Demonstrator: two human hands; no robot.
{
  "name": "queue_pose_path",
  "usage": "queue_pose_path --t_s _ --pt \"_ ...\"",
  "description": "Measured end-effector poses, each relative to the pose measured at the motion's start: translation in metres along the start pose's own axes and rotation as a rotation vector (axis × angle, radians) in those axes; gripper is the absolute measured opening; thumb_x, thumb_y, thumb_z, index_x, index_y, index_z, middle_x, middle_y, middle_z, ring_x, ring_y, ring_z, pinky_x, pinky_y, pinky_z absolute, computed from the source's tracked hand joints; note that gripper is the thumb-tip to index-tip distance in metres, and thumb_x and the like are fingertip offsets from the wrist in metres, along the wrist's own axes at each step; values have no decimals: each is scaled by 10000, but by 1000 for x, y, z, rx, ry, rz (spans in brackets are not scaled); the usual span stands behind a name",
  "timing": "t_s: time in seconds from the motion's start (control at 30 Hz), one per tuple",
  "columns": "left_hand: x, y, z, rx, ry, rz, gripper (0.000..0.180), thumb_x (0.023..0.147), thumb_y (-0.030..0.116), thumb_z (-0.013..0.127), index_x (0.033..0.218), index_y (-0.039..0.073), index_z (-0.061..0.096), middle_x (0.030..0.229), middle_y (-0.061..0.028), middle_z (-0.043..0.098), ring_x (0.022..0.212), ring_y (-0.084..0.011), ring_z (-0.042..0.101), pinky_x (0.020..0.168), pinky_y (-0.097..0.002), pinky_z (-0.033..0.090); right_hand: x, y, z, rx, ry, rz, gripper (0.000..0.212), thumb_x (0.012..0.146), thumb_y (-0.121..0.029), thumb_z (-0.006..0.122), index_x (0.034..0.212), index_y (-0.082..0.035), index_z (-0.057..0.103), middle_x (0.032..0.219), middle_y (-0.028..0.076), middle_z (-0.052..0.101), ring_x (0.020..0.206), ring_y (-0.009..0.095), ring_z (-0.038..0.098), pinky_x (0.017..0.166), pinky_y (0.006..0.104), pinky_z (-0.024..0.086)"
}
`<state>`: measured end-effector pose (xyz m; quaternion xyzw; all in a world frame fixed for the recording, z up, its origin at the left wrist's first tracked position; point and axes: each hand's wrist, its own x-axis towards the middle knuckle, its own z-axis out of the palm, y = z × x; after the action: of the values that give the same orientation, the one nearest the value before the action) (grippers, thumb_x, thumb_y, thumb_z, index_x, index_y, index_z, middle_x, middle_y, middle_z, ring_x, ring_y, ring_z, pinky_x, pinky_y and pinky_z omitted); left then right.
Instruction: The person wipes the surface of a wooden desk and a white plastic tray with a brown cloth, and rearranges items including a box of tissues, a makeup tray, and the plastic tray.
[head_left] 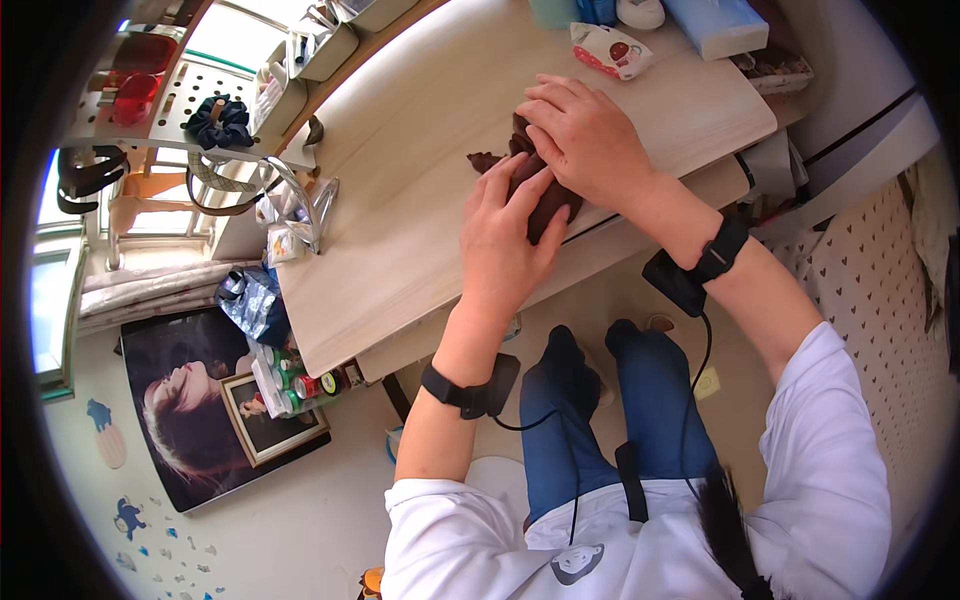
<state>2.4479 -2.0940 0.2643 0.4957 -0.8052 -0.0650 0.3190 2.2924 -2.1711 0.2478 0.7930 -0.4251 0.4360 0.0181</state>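
Observation:
A dark brown, smooth-looking object (pixel 550 207) of a kind I cannot make out lies at the front edge of the pale wooden desk (pixel 420 200). Both hands cover much of it. My left hand (pixel 503 230) curls its fingers over the near left part, with the thumb against its side. From the right, my right hand (pixel 590 135) rests on the far part, fingers bent and close together. A small jagged brown piece (pixel 485 161) sticks out beside the left fingertips; whether it is joined to the larger object is hidden.
At the desk's far side are a white and red packet (pixel 611 51) and a light blue box (pixel 718 27). A metal rack (pixel 310 215) with hairbands stands at the left, below a shelf with bins (pixel 322 50). Cables run from the black wrist devices (pixel 490 387).

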Motion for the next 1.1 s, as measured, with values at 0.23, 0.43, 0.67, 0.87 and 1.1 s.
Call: queue_pose_path --t_s 0.23,0.43,0.67,0.87,1.1 --pt "-8 -113 -70 468 174 -524 450 861 254 698 1263 68 617 1293 -213 556 1167 -399 538 963 -474 470 24 9 10 49 -237 232 409 900 -151 606 1294 -56 555 1385 153 515 1333 326 447 1097 440 379" --pt "34 -72 -20 407 -36 -310 586 844 262 686 1369 64 517 1356 -265 462 1237 -451 457 1031 -534 397 31 8 15 -84 -255 230 344 899 -139 566 1229 -40 577 1340 173 530 1323 317 451 1136 439 342" --pt "158 -168 -4 391 -16 -437 511 832 277 678 1308 108 597 1349 -205 504 1234 -408 477 1027 -516 399 47 -2 14 -104 -296 266 351 864 -113 572 1207 -40 585 1340 154 528 1320 311 451 1134 440 344" --pt "161 -114 21 179 -70 -97 461 784 263 694 1222 124 659 1317 -148 553 1235 -363 497 1028 -493 406 45 4 14 -114 -313 285 390 815 -99 594 1201 -45 589 1346 145 524 1328 306 443 1135 449 341" --pt "152 -191 -11 231 21 -316 459 774 254 704 1215 130 678 1308 -137 562 1231 -353 512 1020 -481 420 47 1 13 -105 -337 278 393 822 -91 591 1214 -56 592 1364 138 520 1337 302 436 1138 444 342"
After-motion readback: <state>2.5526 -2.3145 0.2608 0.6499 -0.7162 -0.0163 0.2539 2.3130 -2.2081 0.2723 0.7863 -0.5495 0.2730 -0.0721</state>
